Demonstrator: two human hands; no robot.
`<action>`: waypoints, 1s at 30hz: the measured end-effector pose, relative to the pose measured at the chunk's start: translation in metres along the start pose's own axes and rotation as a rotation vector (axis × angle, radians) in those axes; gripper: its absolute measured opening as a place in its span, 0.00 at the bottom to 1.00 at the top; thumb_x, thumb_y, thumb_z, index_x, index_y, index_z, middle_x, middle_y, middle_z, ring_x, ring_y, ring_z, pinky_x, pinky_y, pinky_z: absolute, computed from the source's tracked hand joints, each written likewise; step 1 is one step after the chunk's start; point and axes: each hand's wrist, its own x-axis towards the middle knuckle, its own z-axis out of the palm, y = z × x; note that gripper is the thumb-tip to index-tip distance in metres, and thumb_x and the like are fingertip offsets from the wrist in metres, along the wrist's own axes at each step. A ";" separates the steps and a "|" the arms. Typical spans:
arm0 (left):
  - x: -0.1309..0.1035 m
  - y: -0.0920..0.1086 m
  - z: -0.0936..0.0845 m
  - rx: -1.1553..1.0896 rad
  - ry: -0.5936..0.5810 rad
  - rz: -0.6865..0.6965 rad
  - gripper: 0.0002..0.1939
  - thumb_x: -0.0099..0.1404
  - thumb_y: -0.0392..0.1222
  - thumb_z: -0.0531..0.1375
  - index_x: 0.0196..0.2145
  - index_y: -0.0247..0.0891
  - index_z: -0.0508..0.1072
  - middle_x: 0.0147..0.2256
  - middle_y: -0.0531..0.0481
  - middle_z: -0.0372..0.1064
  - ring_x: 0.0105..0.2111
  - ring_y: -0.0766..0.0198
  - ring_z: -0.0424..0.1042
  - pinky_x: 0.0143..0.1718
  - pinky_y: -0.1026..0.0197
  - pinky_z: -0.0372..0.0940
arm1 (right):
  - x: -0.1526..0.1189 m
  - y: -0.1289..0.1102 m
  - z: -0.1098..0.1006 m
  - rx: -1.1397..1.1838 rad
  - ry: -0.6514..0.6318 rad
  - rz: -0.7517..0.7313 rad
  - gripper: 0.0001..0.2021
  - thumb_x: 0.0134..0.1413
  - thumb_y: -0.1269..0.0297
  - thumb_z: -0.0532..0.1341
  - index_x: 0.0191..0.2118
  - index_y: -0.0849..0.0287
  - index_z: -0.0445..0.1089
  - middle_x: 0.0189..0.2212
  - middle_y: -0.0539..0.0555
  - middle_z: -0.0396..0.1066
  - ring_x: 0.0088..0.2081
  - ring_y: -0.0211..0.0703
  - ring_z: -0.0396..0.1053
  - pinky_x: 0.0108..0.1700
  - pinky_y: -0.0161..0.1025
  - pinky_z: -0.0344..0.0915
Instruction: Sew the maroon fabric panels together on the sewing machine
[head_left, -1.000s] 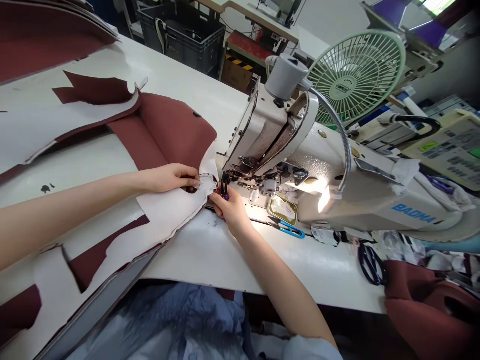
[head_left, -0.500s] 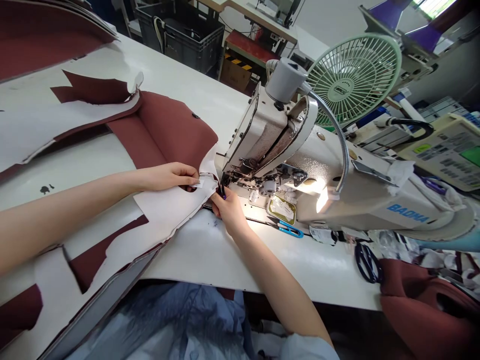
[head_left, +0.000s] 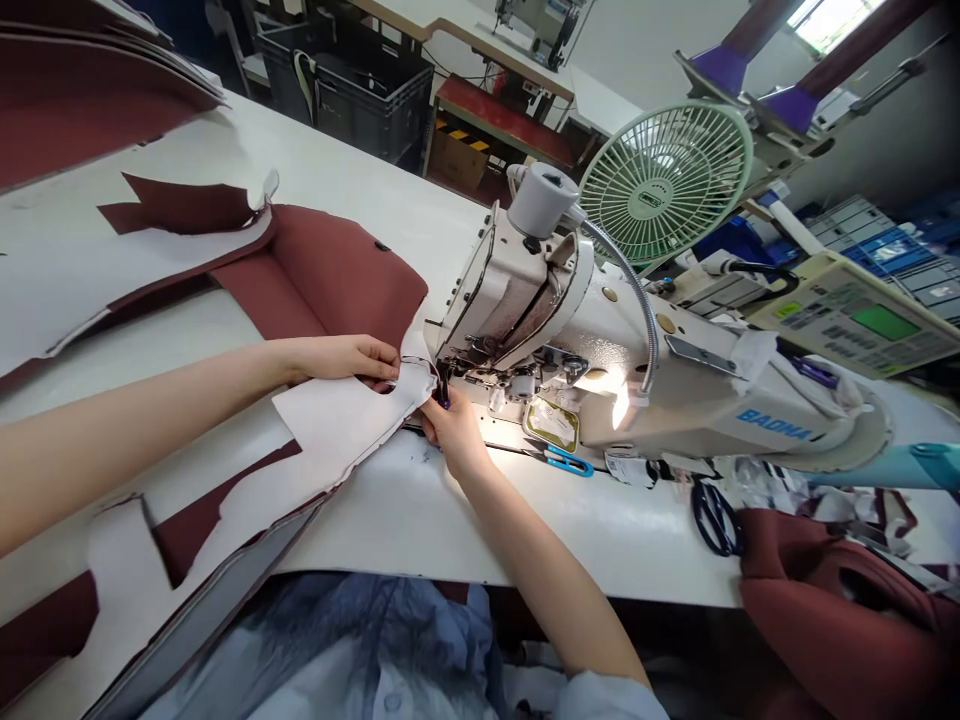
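A large sewn cover [head_left: 341, 265], maroon on its face with white backing, lies folded across the table up to the sewing machine [head_left: 517, 300]. My left hand [head_left: 358, 358] is closed on it, fingers bent and gripping the white-backed layer beside a small cut-out. Close by, near the needle area, my right hand [head_left: 459, 435] pinches the cover's narrow end between thumb and fingers. A slim dark item with a purple part [head_left: 444, 390] shows at my right fingertips; its kind and whether I hold it are unclear. The needle itself is hidden.
Blue-handled thread snips [head_left: 568, 461] and a small tray [head_left: 552, 424] lie by the machine bed. Farther right are dark-handled scissors [head_left: 716, 518] and another maroon cover [head_left: 840, 610]. A green fan [head_left: 666, 185] stands behind. Stacked maroon panels [head_left: 97, 100] lie far left.
My view has turned slightly, so the machine and fan appear farther left. Both hands keep their hold on the cover. A small white scrap at my left fingertips no longer shows.
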 end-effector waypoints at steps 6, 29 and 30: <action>0.004 0.007 0.013 -0.008 -0.098 -0.034 0.16 0.55 0.51 0.70 0.32 0.35 0.75 0.23 0.56 0.62 0.21 0.72 0.57 0.22 0.69 0.54 | -0.006 -0.003 -0.006 0.016 -0.048 0.034 0.22 0.49 0.44 0.66 0.27 0.54 0.57 0.10 0.38 0.53 0.16 0.29 0.45 0.19 0.31 0.40; 0.027 0.018 0.030 0.310 -0.126 -0.012 0.12 0.52 0.45 0.61 0.20 0.37 0.62 0.19 0.55 0.54 0.17 0.72 0.50 0.17 0.67 0.48 | -0.033 0.020 -0.017 -0.047 0.324 -0.142 0.09 0.50 0.60 0.63 0.34 0.54 0.61 0.32 0.45 0.66 0.16 0.28 0.58 0.17 0.34 0.57; 0.028 0.018 0.030 0.296 -0.134 -0.027 0.13 0.52 0.45 0.61 0.20 0.37 0.62 0.19 0.55 0.54 0.17 0.72 0.49 0.17 0.67 0.48 | -0.033 0.021 -0.016 -0.049 0.336 -0.154 0.09 0.51 0.60 0.62 0.33 0.53 0.60 0.31 0.44 0.65 0.15 0.29 0.57 0.17 0.33 0.57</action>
